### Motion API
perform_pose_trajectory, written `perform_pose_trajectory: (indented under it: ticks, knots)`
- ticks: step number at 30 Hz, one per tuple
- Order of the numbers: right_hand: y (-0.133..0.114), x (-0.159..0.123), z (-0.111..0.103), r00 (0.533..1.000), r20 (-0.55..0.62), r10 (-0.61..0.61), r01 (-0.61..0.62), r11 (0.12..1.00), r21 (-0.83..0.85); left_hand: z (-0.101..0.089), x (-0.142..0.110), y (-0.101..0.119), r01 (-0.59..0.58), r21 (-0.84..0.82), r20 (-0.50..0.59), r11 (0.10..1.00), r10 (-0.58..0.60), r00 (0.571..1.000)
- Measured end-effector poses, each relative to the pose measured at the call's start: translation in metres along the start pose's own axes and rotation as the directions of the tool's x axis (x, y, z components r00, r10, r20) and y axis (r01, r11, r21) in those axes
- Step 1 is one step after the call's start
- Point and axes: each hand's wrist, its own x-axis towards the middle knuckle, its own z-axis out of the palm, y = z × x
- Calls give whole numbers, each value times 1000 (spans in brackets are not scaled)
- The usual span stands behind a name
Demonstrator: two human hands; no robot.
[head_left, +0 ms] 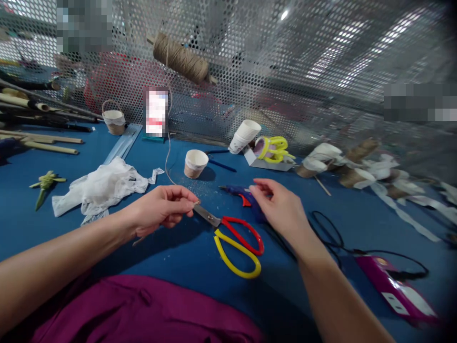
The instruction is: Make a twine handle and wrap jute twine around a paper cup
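Observation:
My left hand (167, 207) pinches the end of a thin twine (169, 162) between thumb and fingertips. Right at those fingertips are the blade tips of scissors (210, 216) with one red and one yellow handle, lying on the table. My right hand (280, 207) is over the rear of a blue hot glue gun (237, 190) with a red trigger, its fingers curved but apart. Whether the fingers touch the gun is unclear. Behind the scissors stands a small paper cup (195, 164) wrapped in twine, with a white band around its rim.
A twine spool (181, 58) hangs on the perforated metal screen. White lace (107, 186) lies left, near a small basket (114, 122) and sticks (50, 147). Stacked paper cups (245, 135) stand behind. A purple power strip (396, 288) and black cable (326, 245) lie right.

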Motion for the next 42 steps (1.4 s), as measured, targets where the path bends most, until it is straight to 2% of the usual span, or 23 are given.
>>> perform_pose_trajectory:
  ticks: [1,3,7,12,19,22,24,26,29,32,34,39,42]
  knots:
    - [10,5,3,994,90,63,-49,988,-149,0,0,0,-8,9,-11,1000,8,1000]
    - [25,11,10,982,164,97,-61,976,-210,-1,1,0,-19,19,-25,1000,19,999]
    - [38,19,21,968,229,103,-54,976,-210,-4,2,-1,-29,22,-31,999,30,999]
    - [42,21,24,949,283,137,-98,984,-150,-8,4,-2,-24,-9,-23,1000,24,999]
    - [36,13,20,938,265,223,-247,967,58,-10,5,4,1,-104,-5,995,-2,1000]
    - [22,4,8,924,336,181,-279,921,271,-10,4,6,16,-133,6,991,-15,1000]
    - [9,-5,-3,923,373,92,-285,813,508,-10,4,7,19,-146,15,989,-17,1000]
    - [-5,-18,-12,937,350,7,-240,741,627,-10,4,7,16,-156,19,988,-13,1000]
    - [-22,-41,-16,957,251,-147,-78,700,709,-10,4,7,0,-155,14,988,2,1000]
    - [-26,-61,-8,962,74,-262,166,777,607,-9,3,6,-44,-126,4,991,45,999]
    - [-23,-70,-1,932,-19,-363,323,804,500,-7,1,5,-89,-102,-6,991,89,996]
    - [-14,-75,8,890,-46,-453,445,844,300,-3,-2,5,-138,-69,-40,988,136,990]
    - [-17,-74,6,849,-77,-523,525,818,234,-2,-2,7,-140,-59,-47,988,138,989]
